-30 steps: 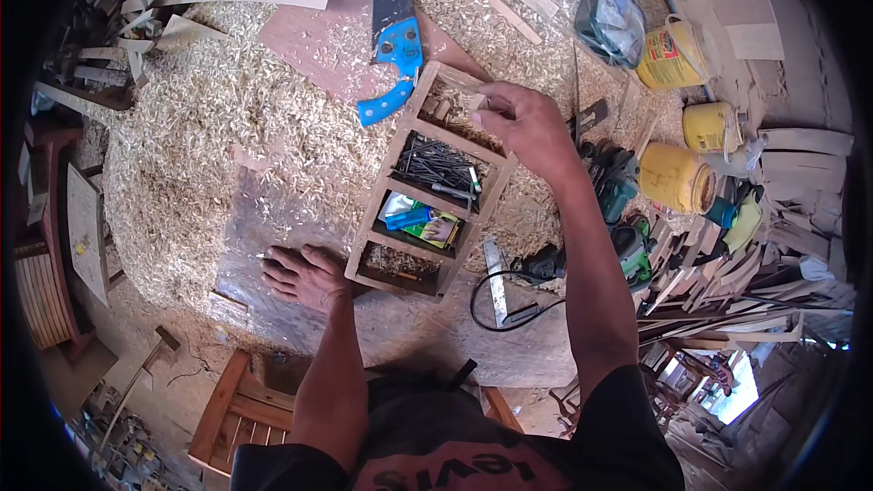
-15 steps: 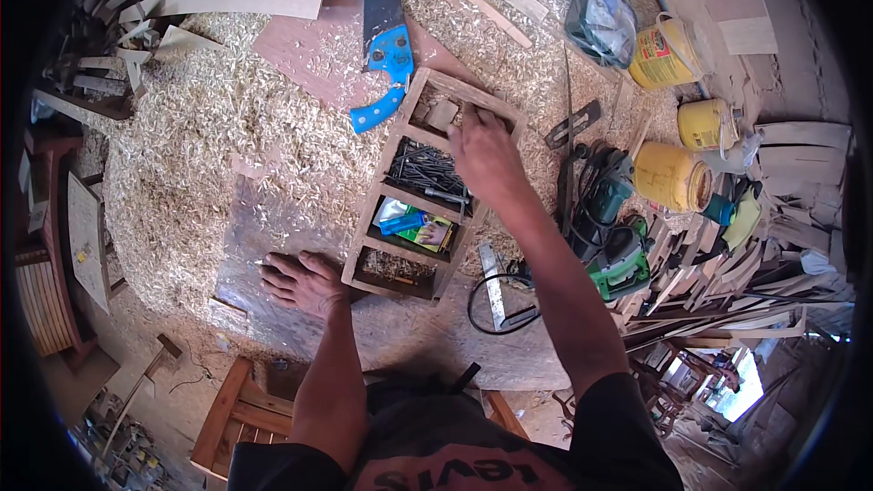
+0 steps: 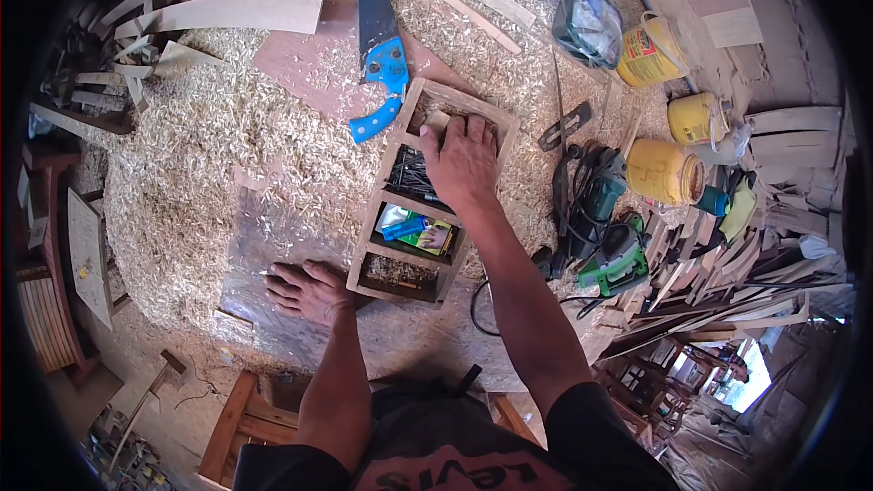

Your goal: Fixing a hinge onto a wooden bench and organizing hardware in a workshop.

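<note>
Curly, pale wood shavings [image 3: 182,164] heap up beyond and left of the left grip [image 3: 312,292]; a small part dropped there could easily get lost. That grip lies spread and empty on the worn, greyish table [image 3: 264,227]. Beyond it, to the right, a saw [image 3: 386,64] with a smooth blue handle and dark, flat blade sits just beside the box [image 3: 405,255]; knocking the box might shove it. The box, rough wood in four compartments, runs from just right of the left grip to under the right grip [image 3: 464,164]. Slim dark nails [image 3: 409,173] lie beneath that grip's thumb side and could prick it if it pressed down. Its fingers bend into the far compartment beside a squarish wooden block [image 3: 438,121]; whether they pinch anything, I cannot tell. Right of this grip, corded power tools [image 3: 614,265] have hard green casings; a forearm catching the thin black cable [image 3: 475,309] could drag them.
</note>
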Demonstrator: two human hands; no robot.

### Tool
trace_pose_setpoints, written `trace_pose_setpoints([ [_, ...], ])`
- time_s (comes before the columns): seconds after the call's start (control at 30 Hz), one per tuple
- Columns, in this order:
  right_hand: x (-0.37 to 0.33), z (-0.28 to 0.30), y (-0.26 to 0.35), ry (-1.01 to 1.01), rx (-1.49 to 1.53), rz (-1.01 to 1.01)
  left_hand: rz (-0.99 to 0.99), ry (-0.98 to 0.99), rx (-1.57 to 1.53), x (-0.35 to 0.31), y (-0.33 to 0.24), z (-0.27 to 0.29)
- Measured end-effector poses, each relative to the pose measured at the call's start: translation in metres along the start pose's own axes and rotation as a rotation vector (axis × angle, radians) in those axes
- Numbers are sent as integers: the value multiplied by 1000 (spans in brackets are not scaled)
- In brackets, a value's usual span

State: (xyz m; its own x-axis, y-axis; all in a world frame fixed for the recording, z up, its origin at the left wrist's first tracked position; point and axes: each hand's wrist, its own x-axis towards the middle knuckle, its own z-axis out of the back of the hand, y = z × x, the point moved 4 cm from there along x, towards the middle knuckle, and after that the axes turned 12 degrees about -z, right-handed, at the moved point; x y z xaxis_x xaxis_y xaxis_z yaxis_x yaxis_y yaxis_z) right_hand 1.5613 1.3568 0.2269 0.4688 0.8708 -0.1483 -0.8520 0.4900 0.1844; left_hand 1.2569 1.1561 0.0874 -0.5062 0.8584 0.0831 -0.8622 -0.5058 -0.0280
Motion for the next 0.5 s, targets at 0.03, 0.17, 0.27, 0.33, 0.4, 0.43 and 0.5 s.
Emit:
trace_pose_setpoints([
  [0.03,1,-1,-1,-3,12,27,5,4,-3,1,-1,0],
  [0.17,5,0,-7,-70,24,107,4,3,-12,2,-2,-1],
  [0.27,9,0,-7,-61,16,110,-2,-27,-12,1,-1,-2],
  [0.33,12,-2,-7,21,0,57,-8,-33,-4,0,-1,-2],
  [0.4,16,1,-9,95,4,56,-9,-36,2,0,0,-3],
  [0.43,17,3,-10,171,7,55,-7,-32,4,1,1,-4],
  [0.5,19,5,-7,248,11,56,-1,-24,8,1,2,-4],
])
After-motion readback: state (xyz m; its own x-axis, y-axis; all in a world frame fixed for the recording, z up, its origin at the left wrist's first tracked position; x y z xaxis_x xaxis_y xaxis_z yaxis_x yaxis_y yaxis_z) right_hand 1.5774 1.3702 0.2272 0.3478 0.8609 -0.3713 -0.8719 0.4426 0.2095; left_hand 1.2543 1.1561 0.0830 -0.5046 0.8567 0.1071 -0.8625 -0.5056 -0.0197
